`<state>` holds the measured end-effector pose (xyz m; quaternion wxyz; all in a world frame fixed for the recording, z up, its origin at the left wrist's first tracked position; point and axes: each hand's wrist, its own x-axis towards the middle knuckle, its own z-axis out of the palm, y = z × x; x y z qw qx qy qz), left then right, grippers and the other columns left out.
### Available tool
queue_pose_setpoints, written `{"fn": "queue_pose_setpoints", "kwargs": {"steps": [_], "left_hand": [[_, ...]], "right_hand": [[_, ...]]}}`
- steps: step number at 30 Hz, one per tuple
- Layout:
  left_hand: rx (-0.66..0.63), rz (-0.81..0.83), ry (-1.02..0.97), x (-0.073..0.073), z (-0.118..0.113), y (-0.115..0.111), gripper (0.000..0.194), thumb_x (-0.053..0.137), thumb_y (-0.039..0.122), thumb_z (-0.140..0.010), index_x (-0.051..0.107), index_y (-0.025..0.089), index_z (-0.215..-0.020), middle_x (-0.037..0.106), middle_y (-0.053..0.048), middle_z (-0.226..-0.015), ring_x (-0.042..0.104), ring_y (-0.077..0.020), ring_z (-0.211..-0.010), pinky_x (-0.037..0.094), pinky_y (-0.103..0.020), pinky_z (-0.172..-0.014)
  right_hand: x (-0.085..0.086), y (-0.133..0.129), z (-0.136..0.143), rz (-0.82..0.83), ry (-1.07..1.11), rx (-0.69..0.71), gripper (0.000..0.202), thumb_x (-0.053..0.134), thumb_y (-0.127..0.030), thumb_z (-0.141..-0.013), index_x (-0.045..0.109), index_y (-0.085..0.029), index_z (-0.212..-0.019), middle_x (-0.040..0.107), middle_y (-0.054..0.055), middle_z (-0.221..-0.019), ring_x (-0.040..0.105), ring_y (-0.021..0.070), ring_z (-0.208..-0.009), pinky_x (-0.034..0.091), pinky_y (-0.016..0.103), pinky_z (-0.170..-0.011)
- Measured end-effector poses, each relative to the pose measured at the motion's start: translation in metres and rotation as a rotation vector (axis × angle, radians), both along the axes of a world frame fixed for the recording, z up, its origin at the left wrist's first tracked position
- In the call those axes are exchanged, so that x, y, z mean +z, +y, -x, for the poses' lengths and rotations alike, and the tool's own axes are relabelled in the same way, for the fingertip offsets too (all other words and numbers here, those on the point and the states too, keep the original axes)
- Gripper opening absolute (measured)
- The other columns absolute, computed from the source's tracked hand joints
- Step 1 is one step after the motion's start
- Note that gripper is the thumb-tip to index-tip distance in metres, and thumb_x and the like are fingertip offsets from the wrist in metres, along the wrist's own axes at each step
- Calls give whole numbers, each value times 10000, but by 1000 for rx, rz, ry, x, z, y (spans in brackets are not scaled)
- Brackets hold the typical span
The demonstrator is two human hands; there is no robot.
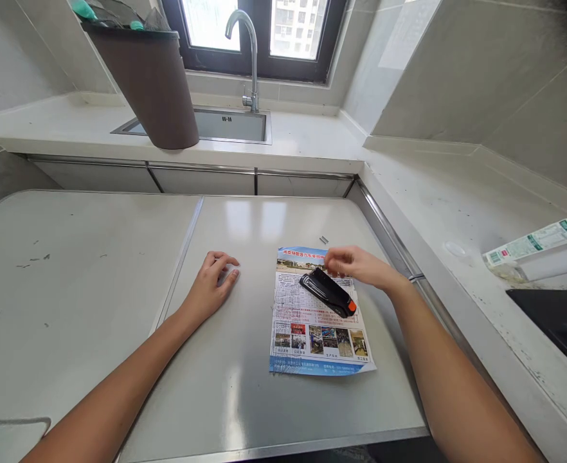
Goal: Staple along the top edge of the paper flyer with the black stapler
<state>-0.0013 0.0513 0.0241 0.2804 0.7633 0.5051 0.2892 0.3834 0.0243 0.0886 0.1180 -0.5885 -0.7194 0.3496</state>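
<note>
My left hand [215, 280] rests on the white table left of a printed flyer, thumb and fingers apart, holding nothing. The flyer [288, 302] lies flat, with blue bands, text and a row of small photos; many short marks run down its left side. A black stapler [329, 292] with an orange tip lies slantwise on it. My right hand [345, 263] is over the flyer's upper right corner, just beyond the stapler, with its fingers curled together. Whatever is between those fingers is hidden. Small strips of staples [323, 240] lie just past the flyer's top edge.
A tall brown bin [155, 90] stands on the back counter, partly in front of a sink [235, 125] with a faucet [254, 64]. On the right counter a labelled bottle [544, 247] lies on its side near a black panel [558, 328]. A metal rail [384, 218] edges that counter.
</note>
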Motion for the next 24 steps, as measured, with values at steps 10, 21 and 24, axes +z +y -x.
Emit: {"fn": "queue_pose_setpoints", "kwargs": {"steps": [10,21,24], "left_hand": [[61,-23,-52,-1,0,1,245,527,405,-1016,616,243,-1177,555,-71,-1176,623,-184,-932,539,-348,-798],[71,-82,-123,1,-1,3,203,528,341,-997,629,219,-1125,576,-77,-1155,637,-186,-914,552,-348,-780],[65,-134,-111,2,1,3,212,500,298,-1001,680,221,-1084,623,-77,-1134,650,-214,-989,550,-400,-905]], "right_hand": [[-85,23,4,-338,-517,13,802,267,-608,-1065,191,-84,-1667,102,207,-1740,56,321,-1629,111,566,-1307],[-87,39,111,-424,-559,-14,661,312,-458,-1088,293,-93,-1639,200,230,-1708,162,365,-1609,135,748,-1223],[-85,49,151,-444,-502,57,611,317,-409,-1085,334,-127,-1627,216,186,-1714,198,356,-1602,158,749,-1222]]}}
